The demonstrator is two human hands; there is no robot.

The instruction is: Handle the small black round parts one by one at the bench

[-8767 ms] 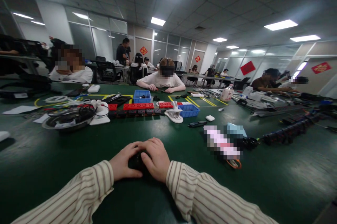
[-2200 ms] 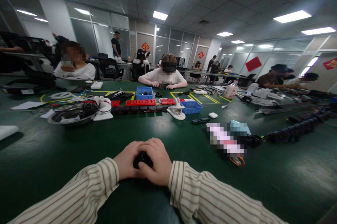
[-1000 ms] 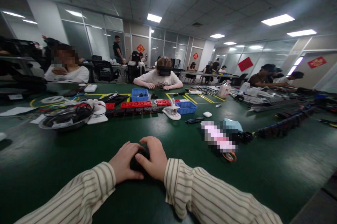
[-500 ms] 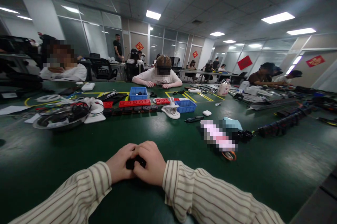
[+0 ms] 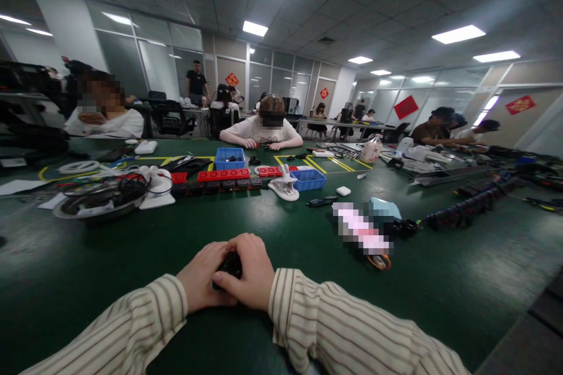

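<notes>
Between my two hands is a small, glossy black object [image 5: 231, 266], mostly covered by my fingers, so its kind does not show. My left hand [image 5: 203, 277] is wrapped round its left side, low over the green table [image 5: 145, 252]. From the right, my right hand [image 5: 254, 269] closes over it, with the thumb lying across its front and the fingers arched over the top. The fingertips of both hands meet at the far side. Striped cuffs cover both wrists.
Ahead stand a metal bowl of cables [image 5: 99, 210], a row of red and black blocks [image 5: 224, 178], a white clip stand [image 5: 284, 187] and a blue bin [image 5: 310, 178]. Right of my hands lie a blurred pink item [image 5: 363, 228] and a light-blue case [image 5: 384, 209]. A person [image 5: 268, 125] sits opposite.
My right thumb has shifted left across the black object, and more of its upper surface shows between my hands. My left fingers have moved lower around it. The view has turned slightly.
</notes>
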